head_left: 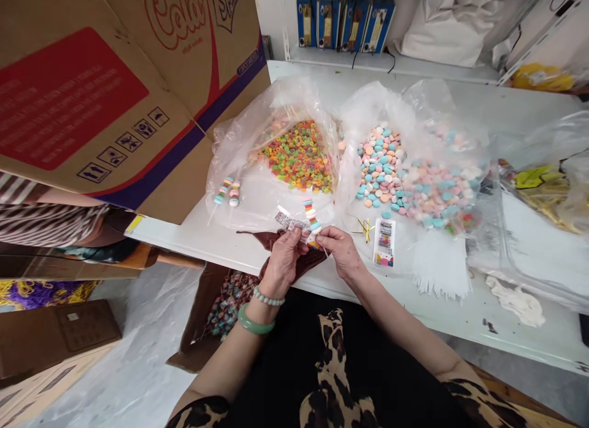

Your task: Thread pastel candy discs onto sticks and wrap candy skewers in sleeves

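My left hand (286,256), with a beaded bracelet and a green bangle at the wrist, pinches a small printed label (289,220). In my right hand (340,249) is the lower end of a candy skewer (311,214), its coloured candies stacked on a thin white stick. The two hands almost meet over the table's front edge, and the fingertips partly hide the label and stick. Beneath them lies a dark brown cloth (306,265). Right of my right hand are gold twist ties (365,229) and another printed label (384,242).
Plastic bags hold ring candies (299,158) and pastel candies (380,164). Two candy skewers (224,190) lie left. White sticks (442,268) and a white glove (515,300) lie right. A large carton (138,96) stands left; an open box (188,330) of wrapped candies sits below.
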The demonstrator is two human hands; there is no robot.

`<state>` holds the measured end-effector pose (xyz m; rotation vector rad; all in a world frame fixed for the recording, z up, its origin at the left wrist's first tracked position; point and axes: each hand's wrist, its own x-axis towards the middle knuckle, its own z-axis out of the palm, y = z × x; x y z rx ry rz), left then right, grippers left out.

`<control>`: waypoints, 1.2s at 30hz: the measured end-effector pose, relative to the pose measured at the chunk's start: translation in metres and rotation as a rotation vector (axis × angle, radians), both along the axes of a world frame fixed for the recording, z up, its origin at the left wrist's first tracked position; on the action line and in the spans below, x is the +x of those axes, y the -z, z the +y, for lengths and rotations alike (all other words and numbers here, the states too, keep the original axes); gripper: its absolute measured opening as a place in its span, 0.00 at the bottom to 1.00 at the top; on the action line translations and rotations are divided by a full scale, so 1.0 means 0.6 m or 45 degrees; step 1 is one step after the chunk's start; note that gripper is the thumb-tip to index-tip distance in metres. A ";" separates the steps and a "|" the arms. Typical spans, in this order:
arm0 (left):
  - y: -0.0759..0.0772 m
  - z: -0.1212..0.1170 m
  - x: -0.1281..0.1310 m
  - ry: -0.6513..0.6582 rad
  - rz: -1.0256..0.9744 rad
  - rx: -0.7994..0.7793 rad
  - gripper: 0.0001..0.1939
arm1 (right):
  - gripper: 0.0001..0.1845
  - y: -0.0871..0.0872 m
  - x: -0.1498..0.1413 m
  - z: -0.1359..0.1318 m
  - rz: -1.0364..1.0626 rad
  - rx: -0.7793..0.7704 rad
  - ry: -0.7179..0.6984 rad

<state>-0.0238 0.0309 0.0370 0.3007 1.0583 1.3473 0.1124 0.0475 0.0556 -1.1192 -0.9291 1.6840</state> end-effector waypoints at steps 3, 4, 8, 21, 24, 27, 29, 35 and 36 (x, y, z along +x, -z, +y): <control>0.002 0.002 -0.006 0.152 -0.011 -0.007 0.18 | 0.09 0.002 0.003 0.009 0.000 -0.024 0.037; 0.003 0.004 -0.008 0.167 -0.027 -0.008 0.17 | 0.09 0.002 0.007 0.010 0.003 -0.034 0.024; 0.002 0.015 -0.016 -0.006 -0.233 -0.115 0.11 | 0.08 0.004 0.037 0.004 -0.044 0.006 0.033; -0.012 0.025 -0.035 -0.069 -0.509 -0.260 0.10 | 0.07 -0.011 0.067 -0.059 -0.709 0.679 0.073; -0.013 0.023 -0.035 -0.054 -0.520 -0.239 0.12 | 0.07 -0.010 0.065 -0.060 -0.815 0.806 0.033; -0.014 0.021 -0.035 -0.028 -0.555 -0.220 0.13 | 0.08 -0.003 0.066 -0.062 -0.880 0.875 0.014; -0.015 0.020 -0.035 -0.025 -0.572 -0.208 0.13 | 0.07 0.003 0.067 -0.064 -0.907 0.897 0.017; -0.020 0.020 -0.036 -0.073 -0.580 -0.181 0.10 | 0.08 0.009 0.066 -0.067 -1.033 0.912 0.058; -0.020 0.020 -0.036 -0.079 -0.567 -0.178 0.10 | 0.09 0.009 0.065 -0.067 -1.074 0.931 0.070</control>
